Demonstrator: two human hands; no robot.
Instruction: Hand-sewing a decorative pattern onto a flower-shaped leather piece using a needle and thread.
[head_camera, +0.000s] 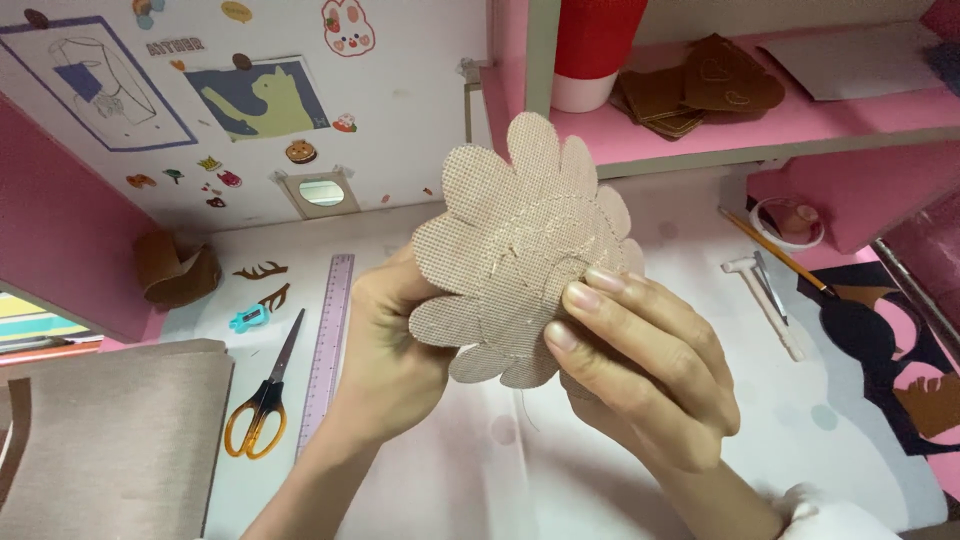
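Hands: two, both raised over the bench (420, 230).
Left hand (395, 345): fingers clamped on the left edge of the fabric piece, thumb hidden behind it.
Right hand (640, 370): fingers (585, 297) pressed together on the lower right of the same piece.
Fabric piece (515, 250): one, beige, scalloped like a flower, held upright between both hands above the bench.
Scissors (265, 400): one pair, orange handles, flat on the bench at left.
Ruler (330, 340): one, pale purple, just beside the scissors.
Brown antler cut-outs (265, 283): two, near the ruler's top.
Brown felt stack (690, 90): one pile on the pink shelf (800, 125).
Brush (775, 250): one, at right.
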